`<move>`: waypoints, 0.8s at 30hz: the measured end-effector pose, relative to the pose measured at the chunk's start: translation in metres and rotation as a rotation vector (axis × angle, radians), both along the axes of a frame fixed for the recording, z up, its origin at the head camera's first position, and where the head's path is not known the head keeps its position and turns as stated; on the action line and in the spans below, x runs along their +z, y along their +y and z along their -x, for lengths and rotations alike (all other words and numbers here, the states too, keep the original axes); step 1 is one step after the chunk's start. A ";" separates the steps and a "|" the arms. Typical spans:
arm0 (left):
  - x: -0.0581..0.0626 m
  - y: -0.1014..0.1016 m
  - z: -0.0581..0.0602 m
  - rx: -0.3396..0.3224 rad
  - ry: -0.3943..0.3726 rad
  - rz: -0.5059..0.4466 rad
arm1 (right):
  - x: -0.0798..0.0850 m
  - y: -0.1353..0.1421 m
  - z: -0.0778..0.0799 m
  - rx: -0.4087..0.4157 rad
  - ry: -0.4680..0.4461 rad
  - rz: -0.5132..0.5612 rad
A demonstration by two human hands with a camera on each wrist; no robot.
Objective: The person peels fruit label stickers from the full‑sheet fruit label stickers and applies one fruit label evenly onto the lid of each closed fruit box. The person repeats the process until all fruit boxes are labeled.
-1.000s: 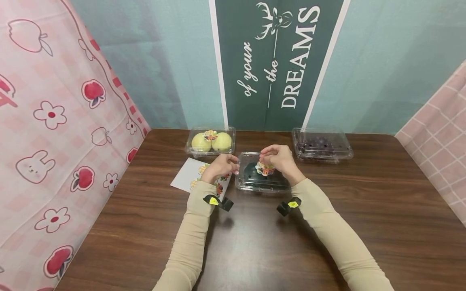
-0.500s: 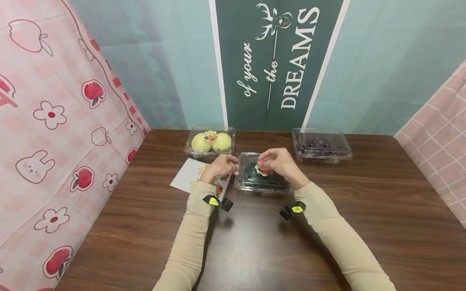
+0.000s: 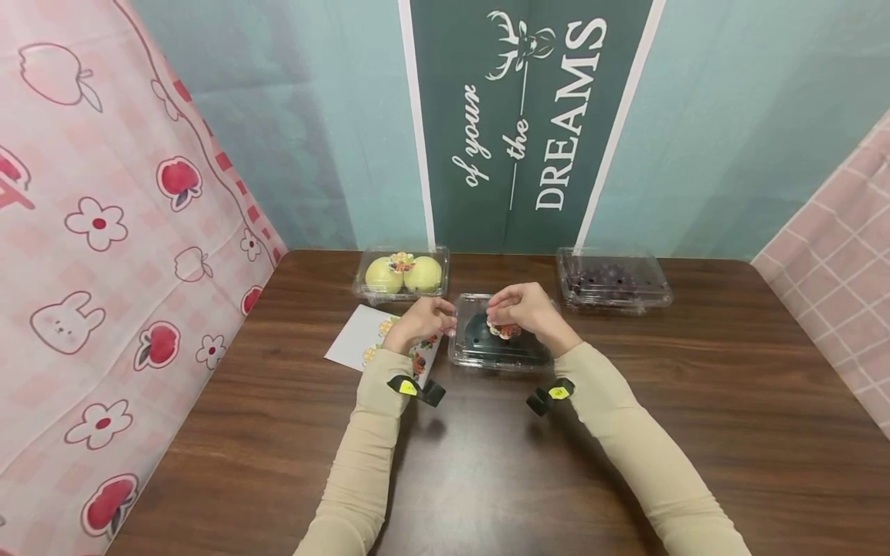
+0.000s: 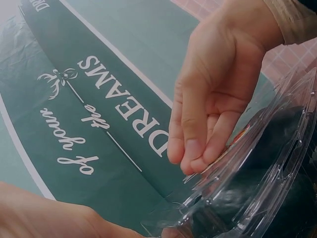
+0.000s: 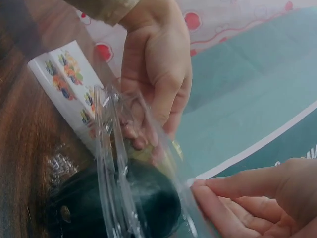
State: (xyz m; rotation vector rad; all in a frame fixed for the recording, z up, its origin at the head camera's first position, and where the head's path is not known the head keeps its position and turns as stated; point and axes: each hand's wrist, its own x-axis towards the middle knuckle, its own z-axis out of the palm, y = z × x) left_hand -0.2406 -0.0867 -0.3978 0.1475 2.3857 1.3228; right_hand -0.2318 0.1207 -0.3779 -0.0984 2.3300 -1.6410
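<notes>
In front of me a clear plastic clamshell container (image 3: 480, 357) stands on the table, with a dark green rounded fruit or vegetable (image 5: 148, 193) inside. My left hand (image 3: 422, 322) holds the container's left side, fingers and thumb bent at its edge. My right hand (image 3: 530, 310) is over the lid, pinching a colourful fruit-print sticker (image 3: 505, 331) between thumb and fingertips. The sticker lies at the lid's surface; whether all of it touches cannot be seen. Partly under my left wrist is a white sticker sheet (image 3: 352, 340) with more fruit prints.
Behind to the left, another clear container (image 3: 361, 287) holds two yellow-green round fruits and bears a fruit sticker (image 3: 401, 262) on its lid. Behind to the right stands a clear container (image 3: 650, 293) of dark grapes or similar small fruit. Fabric backdrops border the wooden table (image 3: 480, 479).
My right hand has shifted slightly left and lower over the lid, its fingertips coming onto the sticker's upper left edge. The left hand has stayed at the container's side.
</notes>
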 end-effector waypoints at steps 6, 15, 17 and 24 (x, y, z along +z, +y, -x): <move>-0.005 -0.003 0.004 -0.037 0.017 -0.013 | -0.005 0.000 0.005 -0.084 0.058 0.006; 0.000 0.000 0.002 0.002 -0.002 0.001 | -0.005 0.001 0.010 -0.173 0.118 -0.041; 0.001 0.000 0.001 -0.002 -0.001 -0.002 | -0.006 0.002 0.010 -0.174 0.116 -0.027; -0.001 0.001 0.001 -0.008 -0.002 -0.015 | -0.005 0.013 0.007 -0.167 0.133 0.088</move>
